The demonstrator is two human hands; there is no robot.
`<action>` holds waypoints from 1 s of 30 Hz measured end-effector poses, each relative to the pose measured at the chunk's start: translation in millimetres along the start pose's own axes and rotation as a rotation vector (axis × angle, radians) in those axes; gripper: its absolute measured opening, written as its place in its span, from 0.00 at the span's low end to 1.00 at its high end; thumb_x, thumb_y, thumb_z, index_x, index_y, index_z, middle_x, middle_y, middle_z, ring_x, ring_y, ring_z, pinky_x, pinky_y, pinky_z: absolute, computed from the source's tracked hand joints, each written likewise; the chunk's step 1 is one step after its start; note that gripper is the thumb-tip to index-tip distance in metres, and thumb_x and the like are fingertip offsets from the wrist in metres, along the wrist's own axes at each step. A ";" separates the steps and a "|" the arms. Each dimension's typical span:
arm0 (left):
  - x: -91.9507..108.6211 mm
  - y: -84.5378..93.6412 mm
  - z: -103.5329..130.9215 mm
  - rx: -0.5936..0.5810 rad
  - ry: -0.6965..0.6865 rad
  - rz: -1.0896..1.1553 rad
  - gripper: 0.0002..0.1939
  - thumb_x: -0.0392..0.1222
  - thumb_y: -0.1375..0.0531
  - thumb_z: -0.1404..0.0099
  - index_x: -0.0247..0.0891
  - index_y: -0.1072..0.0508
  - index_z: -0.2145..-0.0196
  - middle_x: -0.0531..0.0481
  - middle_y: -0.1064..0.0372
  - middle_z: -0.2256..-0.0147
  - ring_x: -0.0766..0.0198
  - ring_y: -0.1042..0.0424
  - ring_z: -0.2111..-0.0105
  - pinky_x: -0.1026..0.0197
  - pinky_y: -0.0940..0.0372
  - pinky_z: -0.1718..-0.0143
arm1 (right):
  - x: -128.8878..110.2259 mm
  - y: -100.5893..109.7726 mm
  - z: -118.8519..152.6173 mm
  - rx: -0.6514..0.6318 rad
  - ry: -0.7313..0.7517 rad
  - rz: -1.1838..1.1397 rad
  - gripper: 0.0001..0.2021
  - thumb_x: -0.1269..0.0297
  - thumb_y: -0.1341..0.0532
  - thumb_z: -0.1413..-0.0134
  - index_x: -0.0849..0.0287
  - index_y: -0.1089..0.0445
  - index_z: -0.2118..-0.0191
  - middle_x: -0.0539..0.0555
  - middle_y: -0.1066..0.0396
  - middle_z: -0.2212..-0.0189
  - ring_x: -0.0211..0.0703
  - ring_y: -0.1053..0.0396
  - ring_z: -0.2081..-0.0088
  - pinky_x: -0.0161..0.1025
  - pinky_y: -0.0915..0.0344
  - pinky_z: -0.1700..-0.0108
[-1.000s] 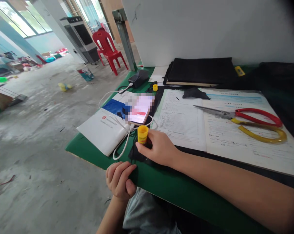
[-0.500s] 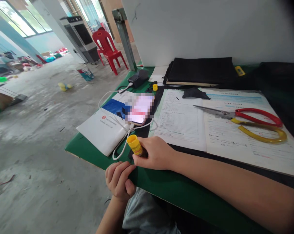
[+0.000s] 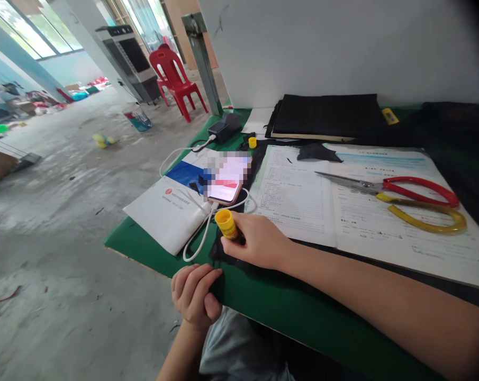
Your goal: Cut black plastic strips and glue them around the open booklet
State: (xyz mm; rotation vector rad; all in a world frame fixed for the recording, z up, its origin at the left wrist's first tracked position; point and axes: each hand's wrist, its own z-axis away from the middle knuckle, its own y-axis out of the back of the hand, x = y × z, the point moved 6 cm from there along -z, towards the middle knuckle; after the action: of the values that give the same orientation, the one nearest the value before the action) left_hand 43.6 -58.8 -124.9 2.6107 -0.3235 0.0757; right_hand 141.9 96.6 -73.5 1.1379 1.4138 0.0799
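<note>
A yellow glue stick (image 3: 226, 224) is gripped in my right hand (image 3: 259, 238), its round yellow end pointing up and its lower end hidden by my fingers. Under that hand lies black material (image 3: 219, 251) on the green tabletop (image 3: 144, 241). My left hand (image 3: 195, 293) is closed at the table's front edge, fingers curled together; the inside of the fist is hidden. A small yellow cap (image 3: 252, 143) stands farther back. Just beyond the glue stick, a lit phone (image 3: 225, 182) with a white cable (image 3: 197, 256) lies partly on a white and blue booklet (image 3: 168, 211).
Scissors (image 3: 376, 186) with red and yellow handles lie on an open printed book (image 3: 295, 196), near a black scrap (image 3: 319, 152). Behind are a black stack (image 3: 326, 116) and a dark charger box (image 3: 225, 128). Red chairs (image 3: 173, 74) stand on the concrete floor.
My right hand has moved slightly up and to the right with the glue stick, showing more black material beneath it. My left hand has stayed in place.
</note>
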 end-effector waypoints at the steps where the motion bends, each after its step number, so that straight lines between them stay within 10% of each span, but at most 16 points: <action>1: 0.0 -0.1 0.0 -0.001 0.002 0.001 0.18 0.40 0.53 0.32 0.37 0.23 0.65 0.44 0.27 0.69 0.56 0.30 0.66 0.51 0.35 0.64 | 0.2 -0.2 -1.4 -0.038 0.006 0.001 0.09 0.56 0.44 0.46 0.56 0.39 0.67 0.48 0.34 0.74 0.36 0.41 0.74 0.35 0.49 0.72; 16: 1.5 0.2 -0.3 0.004 -0.005 0.011 0.18 0.39 0.53 0.33 0.36 0.23 0.65 0.42 0.27 0.70 0.54 0.30 0.66 0.50 0.36 0.64 | 2.4 -5.5 -0.3 -0.336 -0.019 -0.272 0.12 0.55 0.38 0.53 0.58 0.36 0.74 0.46 0.35 0.78 0.34 0.39 0.76 0.35 0.45 0.73; 23: 1.2 0.8 -2.6 -0.016 -0.001 0.025 0.16 0.39 0.53 0.33 0.36 0.25 0.64 0.42 0.27 0.69 0.55 0.31 0.65 0.51 0.36 0.63 | 25.3 18.4 -8.5 -0.039 -0.181 -0.469 0.09 0.57 0.39 0.50 0.58 0.33 0.69 0.48 0.34 0.74 0.35 0.38 0.72 0.36 0.42 0.69; 30: 42.0 13.4 -44.4 -0.105 0.087 0.149 0.07 0.28 0.45 0.42 0.38 0.36 0.71 0.50 0.32 0.75 0.62 0.34 0.71 0.55 0.34 0.66 | 29.1 13.4 -6.3 -0.134 -0.092 -0.290 0.11 0.54 0.40 0.48 0.57 0.34 0.68 0.47 0.33 0.74 0.35 0.38 0.74 0.35 0.45 0.72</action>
State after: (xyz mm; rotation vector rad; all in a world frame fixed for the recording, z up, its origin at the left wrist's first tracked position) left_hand 81.3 -57.3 -75.1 2.4683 -0.4771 0.2175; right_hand 151.6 125.9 -84.2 0.8083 1.4546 -0.0818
